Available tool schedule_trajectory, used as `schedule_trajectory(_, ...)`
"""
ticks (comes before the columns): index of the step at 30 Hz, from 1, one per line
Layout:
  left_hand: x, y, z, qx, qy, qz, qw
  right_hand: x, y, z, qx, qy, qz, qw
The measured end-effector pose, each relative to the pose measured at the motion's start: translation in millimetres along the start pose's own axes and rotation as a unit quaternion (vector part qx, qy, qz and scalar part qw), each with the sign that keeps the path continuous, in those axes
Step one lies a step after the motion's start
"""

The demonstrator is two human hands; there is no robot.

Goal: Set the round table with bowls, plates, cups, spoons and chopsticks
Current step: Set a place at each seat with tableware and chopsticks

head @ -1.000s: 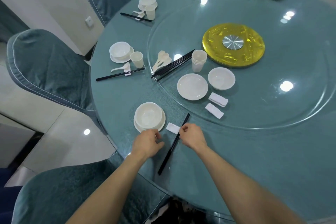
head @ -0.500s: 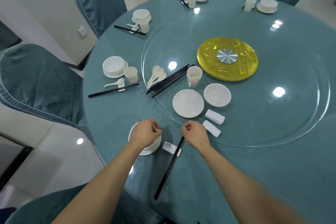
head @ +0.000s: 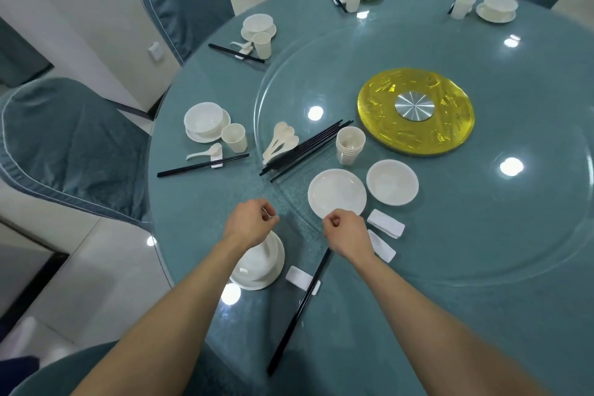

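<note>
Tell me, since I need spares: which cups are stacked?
The cup stack on the glass turntable, beside the yellow disc; the other cups stand singly at place settings.

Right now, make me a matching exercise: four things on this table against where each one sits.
1. stack of cups
2. heap of spoons
3. yellow disc
4. nearest pair of chopsticks

A. across a white rest
B. middle of the table
C. left of the bundle of chopsticks
D. right beside the yellow disc

Pairs: 1-D, 2-C, 3-B, 4-A
</note>
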State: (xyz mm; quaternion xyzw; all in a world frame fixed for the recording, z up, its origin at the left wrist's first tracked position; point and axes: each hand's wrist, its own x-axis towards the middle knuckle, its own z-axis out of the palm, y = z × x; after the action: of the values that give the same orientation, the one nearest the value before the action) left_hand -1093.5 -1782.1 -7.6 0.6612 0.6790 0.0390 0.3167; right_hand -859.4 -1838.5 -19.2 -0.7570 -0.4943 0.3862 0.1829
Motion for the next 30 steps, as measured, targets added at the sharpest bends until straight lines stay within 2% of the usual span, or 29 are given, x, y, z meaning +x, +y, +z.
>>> schedule_trajectory(9, 76.2, 16.9, -29.2, 0.044, 0.068, 0.009, 0.997, 28.8, -6.1, 0.8, 0.022, -0.003, -0.001, 1.000)
schedule_trajectory(13, 121.4, 28.4, -37.2, 0.100, 0.085, 0.030, 0.991, 46.0, -6.4, 2.9, 0.047, 0.002, -0.004, 0.999)
schedule_trajectory(20, 180.2, 43.4, -37.1, 0.217, 0.057, 0.053, 0.973, 63.8, -4.4, 1.6, 0.069, 0.001, -0.012, 0.998)
schedule_trajectory(30, 190.9, 55.6, -39.8, 0.275, 0.035, 0.052, 0.959, 65.2, -2.0, -2.6, 0.090, 0.012, -0.014, 0.996)
